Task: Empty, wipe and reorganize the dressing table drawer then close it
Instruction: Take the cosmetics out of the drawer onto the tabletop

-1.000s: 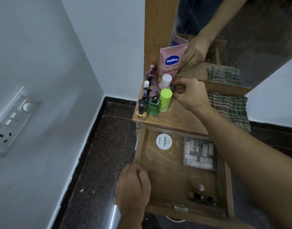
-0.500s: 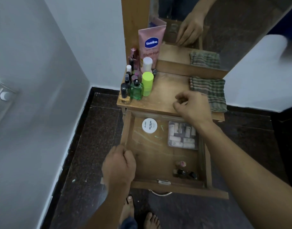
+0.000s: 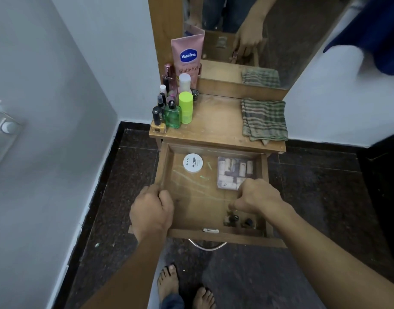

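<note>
The wooden drawer (image 3: 214, 234) of the dressing table (image 3: 216, 126) stands pulled out. Inside lie a white nail polish jar (image 3: 192, 163), a clear box of small pieces (image 3: 233, 169) and two dark little bottles (image 3: 233, 219) at the front right. My left hand (image 3: 152, 210) grips the drawer's left wall. My right hand (image 3: 255, 197) is down inside the drawer above those bottles, its fingers curled round a small pink-capped bottle that it mostly hides; the mirror shows a pink bit at its fingertips.
On the tabletop's left stand several cosmetic bottles (image 3: 176, 108) and a pink Vaseline tube (image 3: 188, 55). A folded striped cloth (image 3: 264, 120) lies on its right. A mirror (image 3: 280, 41) rises behind. A wall with a switch plate (image 3: 4, 128) is close on the left. My bare feet (image 3: 169, 282) stand on the dark floor.
My right hand left the tabletop bottles, came back toward me and dropped into the drawer's front right. The left hand stayed on the drawer's left wall. The view tilted down.
</note>
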A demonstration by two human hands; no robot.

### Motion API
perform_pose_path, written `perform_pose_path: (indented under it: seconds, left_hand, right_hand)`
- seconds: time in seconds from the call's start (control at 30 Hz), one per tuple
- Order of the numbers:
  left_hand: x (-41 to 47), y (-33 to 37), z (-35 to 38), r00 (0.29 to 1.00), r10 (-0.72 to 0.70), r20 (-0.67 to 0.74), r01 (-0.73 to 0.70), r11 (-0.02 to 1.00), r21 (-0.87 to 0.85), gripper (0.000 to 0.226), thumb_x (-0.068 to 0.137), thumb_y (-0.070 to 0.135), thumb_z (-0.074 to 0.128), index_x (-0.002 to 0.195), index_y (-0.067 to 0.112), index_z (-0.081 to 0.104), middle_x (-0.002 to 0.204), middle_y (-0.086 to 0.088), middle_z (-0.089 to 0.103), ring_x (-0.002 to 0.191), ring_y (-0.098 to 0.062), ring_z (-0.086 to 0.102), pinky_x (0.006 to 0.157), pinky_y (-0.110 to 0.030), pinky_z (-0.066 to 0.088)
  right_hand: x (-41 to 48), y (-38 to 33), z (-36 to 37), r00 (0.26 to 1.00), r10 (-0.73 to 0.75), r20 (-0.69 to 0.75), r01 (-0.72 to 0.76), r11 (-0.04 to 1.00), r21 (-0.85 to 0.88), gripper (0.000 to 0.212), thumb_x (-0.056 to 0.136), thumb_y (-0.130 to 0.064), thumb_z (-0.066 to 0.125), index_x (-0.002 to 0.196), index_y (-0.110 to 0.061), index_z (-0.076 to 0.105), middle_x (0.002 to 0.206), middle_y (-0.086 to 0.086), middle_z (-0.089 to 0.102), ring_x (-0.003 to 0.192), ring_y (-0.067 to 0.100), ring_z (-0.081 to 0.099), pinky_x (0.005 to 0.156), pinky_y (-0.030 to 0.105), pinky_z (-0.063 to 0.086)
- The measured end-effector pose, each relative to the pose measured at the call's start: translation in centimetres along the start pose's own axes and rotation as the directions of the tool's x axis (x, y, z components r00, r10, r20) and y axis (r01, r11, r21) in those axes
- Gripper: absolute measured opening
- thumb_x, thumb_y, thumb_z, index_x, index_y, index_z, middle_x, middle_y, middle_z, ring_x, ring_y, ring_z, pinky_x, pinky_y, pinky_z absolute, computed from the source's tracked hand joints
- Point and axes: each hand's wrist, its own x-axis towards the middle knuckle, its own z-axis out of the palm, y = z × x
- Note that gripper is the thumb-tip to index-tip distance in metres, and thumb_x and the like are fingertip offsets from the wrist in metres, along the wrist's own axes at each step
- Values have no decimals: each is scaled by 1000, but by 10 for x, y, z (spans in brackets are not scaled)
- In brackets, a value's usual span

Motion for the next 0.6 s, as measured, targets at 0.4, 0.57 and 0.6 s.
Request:
perform_pose_path:
  seconds: [0.4,0.57,0.6]
  left_hand:
    - [0,1,-1,1000,-1,-6,1,1000,-1,29,80,29,30,67,13,49,73,-2,53,59,-27,50,58,-35,43]
    - [0,0,0,1000,-12,5,12,1000,6,34,80,30,29,70,10,56,73,-2,54,60,-27,52,58,-36,44]
    - [1,-1,1,1000,-11,6,11,1000,6,35,80,30,29,70,10,56,72,-1,54,59,-26,52,57,-34,43]
  right_hand:
    - [0,-9,3,992,-52,-111,50,999,-16,34,74,-41,76,102,-22,71,100,3,68,86,24,66,78,39,60]
    - [0,-19,-37,963,-91,-252,104,994,39,29,74,-45,76,96,-25,76,99,2,71,92,26,68,79,38,58]
    - [0,-23,-49,946,-111,-303,135,989,61,22,77,-42,75,91,-26,77,96,1,70,91,26,67,78,37,58]
